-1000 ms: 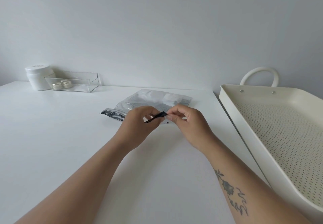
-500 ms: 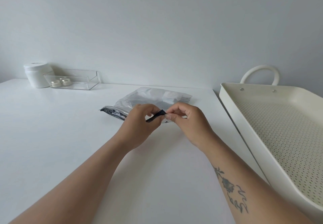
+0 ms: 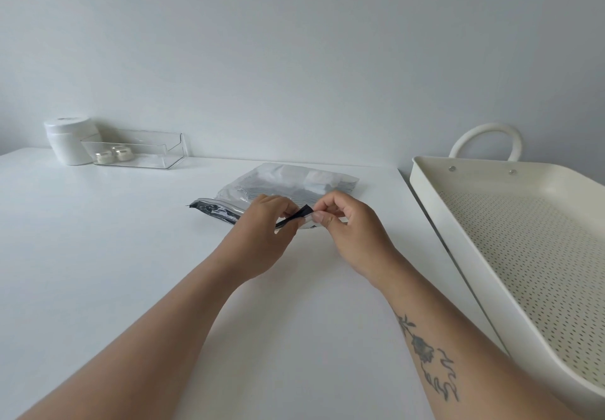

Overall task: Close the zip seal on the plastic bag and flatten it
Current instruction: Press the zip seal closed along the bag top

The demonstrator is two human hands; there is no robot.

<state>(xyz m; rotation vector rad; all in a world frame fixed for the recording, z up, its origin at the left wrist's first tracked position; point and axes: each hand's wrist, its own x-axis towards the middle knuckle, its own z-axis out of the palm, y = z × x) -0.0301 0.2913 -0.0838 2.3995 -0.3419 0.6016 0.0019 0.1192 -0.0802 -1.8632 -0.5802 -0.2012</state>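
**Both hands pinching the zip seal**

Head view: left hand [image 3: 262, 239] and right hand [image 3: 352, 233] both pinch the dark zip seal [image 3: 296, 218] of the plastic bag [image 3: 288, 183], fingertips close together, seal end lifted off the table [image 3: 114, 255]; rest of bag lies flat toward 12 o'clock of the hands, seal's far end pointing to 9 o'clock; perforated tray [image 3: 510, 242] at 3 o'clock; clear bin [image 3: 137, 151] and white jar [image 3: 67, 139] at 10 o'clock, by the wall.

The left hand [image 3: 262, 223] and right hand [image 3: 347, 223] cover the near middle of the bag [image 3: 288, 183], hiding that stretch of seal. The tray [image 3: 435, 197] runs off the right edge. The two little pots [image 3: 113, 155] are too small to identify.
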